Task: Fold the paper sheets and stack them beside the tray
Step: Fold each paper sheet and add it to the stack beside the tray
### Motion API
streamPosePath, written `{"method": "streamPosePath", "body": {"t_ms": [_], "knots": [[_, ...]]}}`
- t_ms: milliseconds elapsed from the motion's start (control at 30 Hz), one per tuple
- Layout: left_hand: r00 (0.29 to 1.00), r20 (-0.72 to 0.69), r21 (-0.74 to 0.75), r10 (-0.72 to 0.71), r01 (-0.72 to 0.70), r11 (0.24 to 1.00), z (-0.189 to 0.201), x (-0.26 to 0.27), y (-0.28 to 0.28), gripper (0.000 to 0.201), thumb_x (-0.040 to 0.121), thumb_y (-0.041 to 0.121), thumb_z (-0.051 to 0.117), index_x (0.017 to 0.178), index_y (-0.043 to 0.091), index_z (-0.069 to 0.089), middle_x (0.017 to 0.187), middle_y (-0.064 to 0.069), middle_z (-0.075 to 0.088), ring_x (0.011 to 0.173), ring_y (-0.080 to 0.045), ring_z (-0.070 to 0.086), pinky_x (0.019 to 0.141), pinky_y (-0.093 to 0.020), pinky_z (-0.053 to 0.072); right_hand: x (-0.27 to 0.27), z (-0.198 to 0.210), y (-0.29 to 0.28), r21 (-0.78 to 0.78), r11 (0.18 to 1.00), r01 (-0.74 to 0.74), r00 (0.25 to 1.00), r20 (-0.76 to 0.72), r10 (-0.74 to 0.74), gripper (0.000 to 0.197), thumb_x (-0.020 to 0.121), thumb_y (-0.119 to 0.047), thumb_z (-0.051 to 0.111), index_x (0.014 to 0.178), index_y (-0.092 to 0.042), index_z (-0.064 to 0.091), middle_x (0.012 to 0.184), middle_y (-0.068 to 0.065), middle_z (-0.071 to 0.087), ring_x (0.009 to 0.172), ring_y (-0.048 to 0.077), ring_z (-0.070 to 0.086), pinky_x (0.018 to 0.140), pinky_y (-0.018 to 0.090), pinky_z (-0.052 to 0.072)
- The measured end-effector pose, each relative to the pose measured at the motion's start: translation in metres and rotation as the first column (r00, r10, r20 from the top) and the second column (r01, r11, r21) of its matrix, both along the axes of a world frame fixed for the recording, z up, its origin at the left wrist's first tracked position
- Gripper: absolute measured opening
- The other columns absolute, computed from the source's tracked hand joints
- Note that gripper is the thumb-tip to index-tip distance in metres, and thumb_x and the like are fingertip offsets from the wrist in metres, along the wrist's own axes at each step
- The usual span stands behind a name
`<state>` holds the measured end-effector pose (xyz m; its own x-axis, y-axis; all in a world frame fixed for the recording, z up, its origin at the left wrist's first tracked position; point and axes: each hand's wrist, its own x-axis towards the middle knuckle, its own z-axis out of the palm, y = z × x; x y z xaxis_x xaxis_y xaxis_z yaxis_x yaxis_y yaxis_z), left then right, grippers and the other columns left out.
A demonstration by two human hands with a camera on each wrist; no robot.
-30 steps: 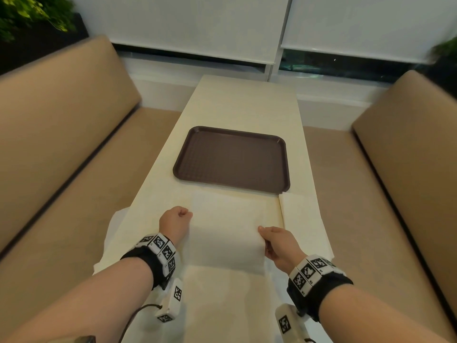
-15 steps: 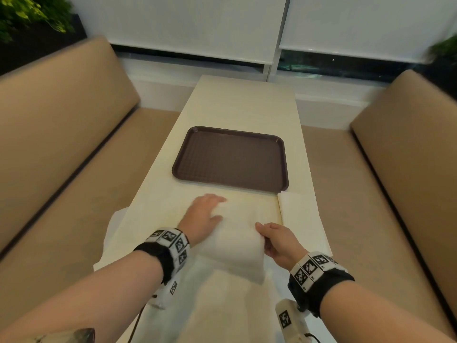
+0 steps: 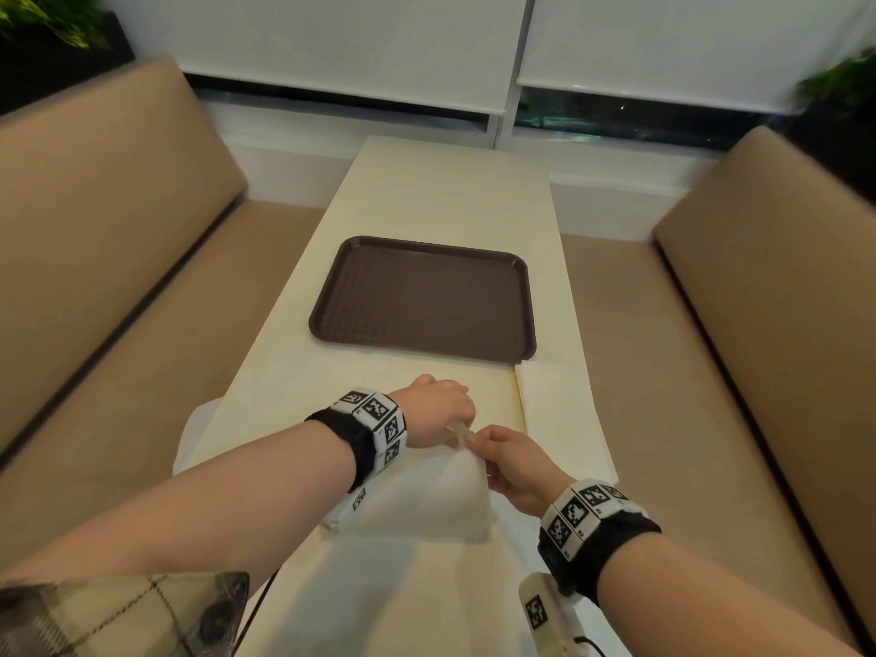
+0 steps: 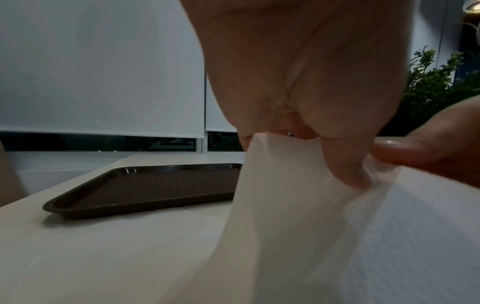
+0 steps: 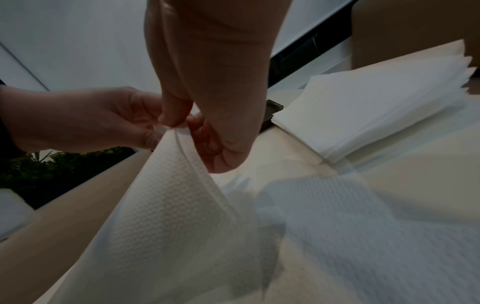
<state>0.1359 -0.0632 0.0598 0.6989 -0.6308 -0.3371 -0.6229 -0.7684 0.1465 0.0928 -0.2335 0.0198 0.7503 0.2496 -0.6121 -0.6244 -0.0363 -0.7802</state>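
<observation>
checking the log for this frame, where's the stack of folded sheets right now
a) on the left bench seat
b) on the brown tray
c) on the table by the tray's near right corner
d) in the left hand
c: the stack of folded sheets lies on the table, right beside the near right corner of the tray, which holds nothing.

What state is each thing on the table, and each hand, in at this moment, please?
Paper sheet: folded over, corner lifted off the table.
Left hand: pinching the sheet's corner.
Right hand: pinching the same corner.
Stack of folded sheets: lying flat beside the tray.
Tray: empty, flat.
</observation>
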Motion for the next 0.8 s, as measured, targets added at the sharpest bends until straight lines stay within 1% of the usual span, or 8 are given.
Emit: {"method": "streamPosePath", "body": {"t_ms": [67, 133, 333, 433, 500, 600, 700, 800], "knots": [[0.999, 0.030, -0.020, 0.040, -0.040, 0.999, 0.002, 0.001, 0.003, 0.019, 0.093, 0.034, 0.055, 0.105, 0.020, 0.060, 0.111, 0.004, 0.060, 0.117, -0.020, 0.049, 0.099, -0.039, 0.033, 0.002, 0.000, 0.000, -0.002, 1.000, -0.003, 1.000, 0.001, 0.003, 0.025, 0.092, -0.021, 0.063, 0.071, -0.015, 0.051, 0.062, -0.001, 0.053, 0.056, 0.014, 0.042, 0.061, 0.028, 0.037], [0.991, -0.006, -0.072, 0.130, -0.130, 0.989, 0.004, 0.003, 0.007, 0.017, 0.093, 0.031, 0.055, 0.107, 0.021, 0.058, 0.104, 0.002, 0.063, 0.103, -0.023, 0.055, 0.095, -0.036, 0.036, 0.004, 0.001, 0.001, -0.001, 1.000, 0.005, 1.000, -0.004, -0.005, 0.026, 0.093, -0.021, 0.062, 0.070, -0.015, 0.051, 0.061, -0.001, 0.051, 0.056, 0.014, 0.041, 0.059, 0.027, 0.035], [0.928, -0.151, -0.121, 0.340, -0.358, 0.926, 0.005, 0.007, 0.019, 0.045, 0.090, 0.011, 0.058, 0.131, 0.023, 0.045, 0.127, -0.005, 0.055, 0.116, -0.028, 0.051, 0.094, -0.038, 0.043, 0.006, -0.004, -0.002, -0.006, 0.998, 0.066, 0.998, -0.018, -0.066, 0.030, 0.093, -0.024, 0.060, 0.066, -0.016, 0.049, 0.068, 0.002, 0.053, 0.064, 0.019, 0.045, 0.058, 0.029, 0.032], [0.906, -0.153, -0.133, 0.394, -0.414, 0.901, 0.005, 0.010, 0.025, 0.047, 0.089, 0.011, 0.059, 0.133, 0.019, 0.045, 0.124, -0.008, 0.056, 0.112, -0.028, 0.053, 0.090, -0.036, 0.045, 0.006, -0.005, -0.005, -0.025, 0.995, 0.101, 0.994, -0.037, -0.102, 0.031, 0.092, -0.025, 0.062, 0.066, -0.016, 0.047, 0.069, 0.004, 0.051, 0.065, 0.020, 0.044, 0.059, 0.030, 0.032], [0.887, -0.160, -0.185, 0.434, -0.459, 0.869, 0.004, 0.011, 0.027, 0.041, 0.089, 0.014, 0.061, 0.128, 0.019, 0.050, 0.110, -0.005, 0.058, 0.103, -0.027, 0.056, 0.084, -0.032, 0.045, 0.006, -0.005, -0.006, -0.016, 0.991, 0.131, 0.989, -0.059, -0.132, 0.033, 0.094, -0.022, 0.060, 0.066, -0.016, 0.044, 0.065, 0.003, 0.048, 0.059, 0.019, 0.042, 0.056, 0.029, 0.031], [0.874, -0.156, -0.280, 0.460, -0.486, 0.828, 0.004, 0.011, 0.029, 0.025, 0.087, 0.022, 0.067, 0.111, 0.015, 0.061, 0.091, 0.003, 0.056, 0.086, -0.019, 0.053, 0.077, -0.028, 0.043, 0.006, -0.006, -0.006, 0.035, 0.982, 0.187, 0.977, -0.105, -0.183, 0.034, 0.094, -0.019, 0.058, 0.065, -0.017, 0.040, 0.063, 0.001, 0.043, 0.056, 0.017, 0.040, 0.053, 0.029, 0.030], [0.844, -0.183, -0.379, 0.503, -0.533, 0.756, 0.002, 0.011, 0.033, 0.016, 0.085, 0.027, 0.069, 0.093, 0.014, 0.069, 0.072, 0.011, 0.056, 0.077, -0.014, 0.053, 0.069, -0.025, 0.039, 0.008, -0.008, -0.006, 0.093, 0.962, 0.258, 0.959, -0.144, -0.243, 0.029, 0.091, -0.015, 0.061, 0.068, -0.016, 0.044, 0.068, 0.004, 0.046, 0.064, 0.019, 0.046, 0.062, 0.032, 0.037], [0.801, -0.245, -0.446, 0.546, -0.593, 0.670, 0.000, 0.012, 0.040, 0.017, 0.087, 0.029, 0.068, 0.094, 0.014, 0.074, 0.070, 0.013, 0.059, 0.077, -0.009, 0.055, 0.073, -0.022, 0.040, 0.011, -0.010, -0.007, 0.152, 0.943, 0.295, 0.949, -0.162, -0.271, 0.021, 0.088, -0.013, 0.063, 0.074, -0.013, 0.048, 0.076, 0.008, 0.049, 0.075, 0.024, 0.049, 0.074, 0.037, 0.042]]}}
